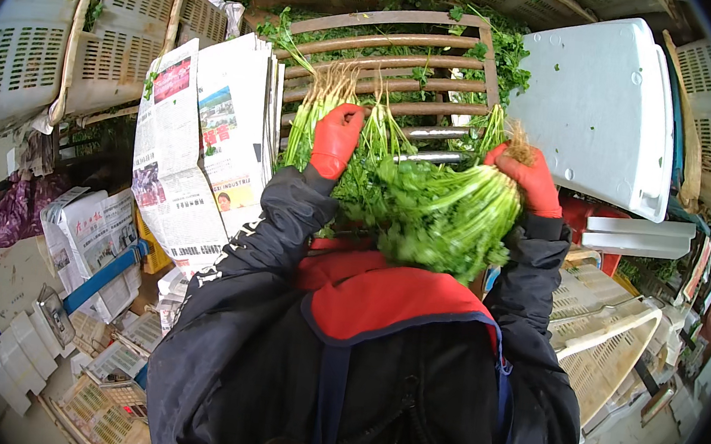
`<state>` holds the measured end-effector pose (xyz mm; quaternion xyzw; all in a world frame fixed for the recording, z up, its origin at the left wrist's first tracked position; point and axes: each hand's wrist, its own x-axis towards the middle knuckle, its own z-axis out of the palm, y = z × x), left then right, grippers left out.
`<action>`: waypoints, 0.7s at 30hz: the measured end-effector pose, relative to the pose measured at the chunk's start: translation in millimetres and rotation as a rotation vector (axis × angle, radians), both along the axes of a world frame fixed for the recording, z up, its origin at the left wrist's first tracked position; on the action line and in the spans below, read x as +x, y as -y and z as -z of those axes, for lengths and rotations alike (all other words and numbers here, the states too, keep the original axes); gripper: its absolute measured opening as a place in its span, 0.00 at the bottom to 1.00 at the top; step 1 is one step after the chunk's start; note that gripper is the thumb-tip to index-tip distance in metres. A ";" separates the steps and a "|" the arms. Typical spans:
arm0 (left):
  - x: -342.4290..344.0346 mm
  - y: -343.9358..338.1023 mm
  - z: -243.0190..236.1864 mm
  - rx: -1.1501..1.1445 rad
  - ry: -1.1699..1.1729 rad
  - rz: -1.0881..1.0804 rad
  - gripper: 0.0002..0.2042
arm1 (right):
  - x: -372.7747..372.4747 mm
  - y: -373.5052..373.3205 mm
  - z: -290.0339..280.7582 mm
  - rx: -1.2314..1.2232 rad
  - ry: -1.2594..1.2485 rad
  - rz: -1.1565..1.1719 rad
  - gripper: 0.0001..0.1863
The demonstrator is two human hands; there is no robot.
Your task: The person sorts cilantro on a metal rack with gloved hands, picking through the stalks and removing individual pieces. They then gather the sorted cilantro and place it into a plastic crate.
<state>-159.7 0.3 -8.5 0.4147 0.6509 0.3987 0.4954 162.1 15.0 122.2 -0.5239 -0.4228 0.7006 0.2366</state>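
Observation:
My right hand (535, 178), in a red rubber glove, grips a big bunch of coriander (460, 211) at its root end. The leafy tops fan out to the left and toward me, slightly blurred. My left hand (336, 140), also red-gloved, is closed, with its fingers curled over the left coriander stems (307, 122); what its fingers hold, if anything, is hidden. Those stems lie with pale roots (336, 79) pointing away from me. Another small clump (380, 125) lies between my hands. Under the greens is a brown slatted rack (390, 55).
A stack of newspapers (186, 148) lies left of the rack. To the right stands a white foam box lid (596, 113). Plastic crates (120, 32) stand at the far left, another crate (604, 326) near my right elbow. Loose leaves lie beyond the slats.

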 end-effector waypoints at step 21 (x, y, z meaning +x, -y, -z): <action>36.8 -17.9 28.2 0.052 -0.560 0.246 0.11 | -99.0 -74.2 144.6 0.150 0.268 -0.265 0.24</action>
